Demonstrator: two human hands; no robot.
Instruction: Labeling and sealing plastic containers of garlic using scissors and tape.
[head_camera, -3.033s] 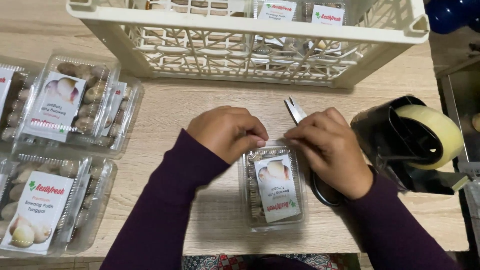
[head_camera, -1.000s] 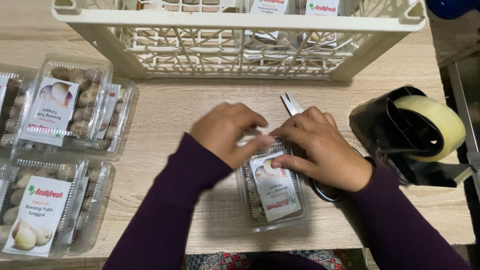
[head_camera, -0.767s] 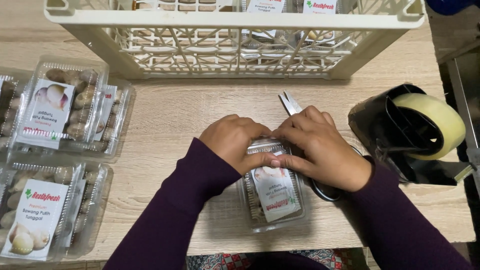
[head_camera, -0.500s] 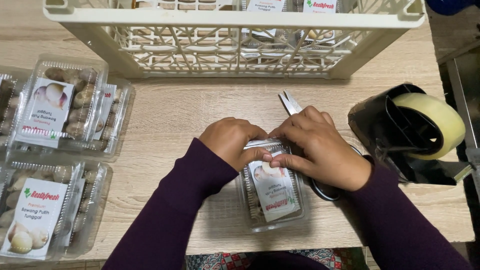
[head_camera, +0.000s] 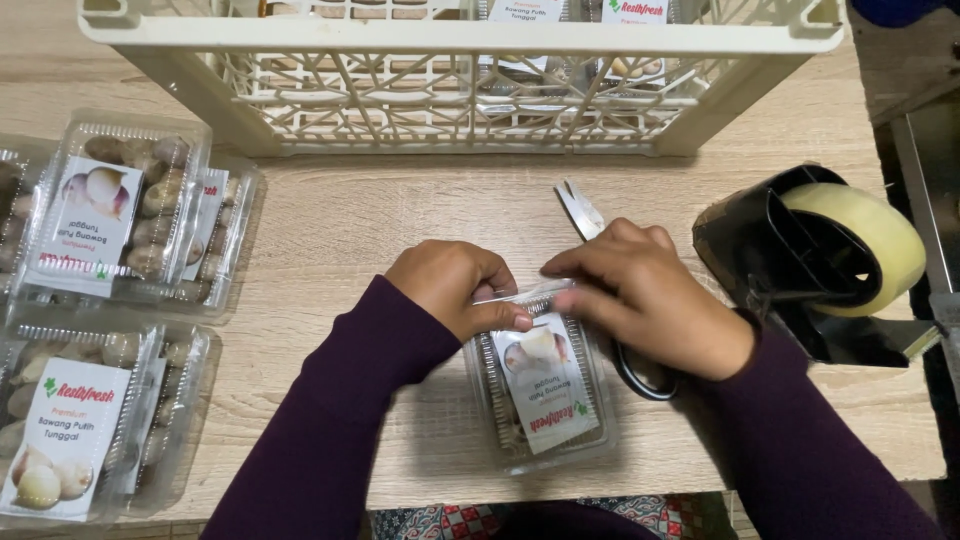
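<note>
Pressing down on the far edge of this clear clamshell pack (head_camera: 540, 395), my left hand (head_camera: 455, 290) is curled and pinching its near-left corner, my right hand (head_camera: 650, 300) laid flat with fingers together across the lid's top rim. The pack sits on the wooden table (head_camera: 370, 225), right in front of me. Risk, as I judge it: uneven pressure could pop the lid or skid the pack into the scissors (head_camera: 600, 260) lying under my right hand. Tape dispenser (head_camera: 820, 260) stands to my right, white crate (head_camera: 460, 70) beyond, sealed packs (head_camera: 110, 225) stacked at left.
</note>
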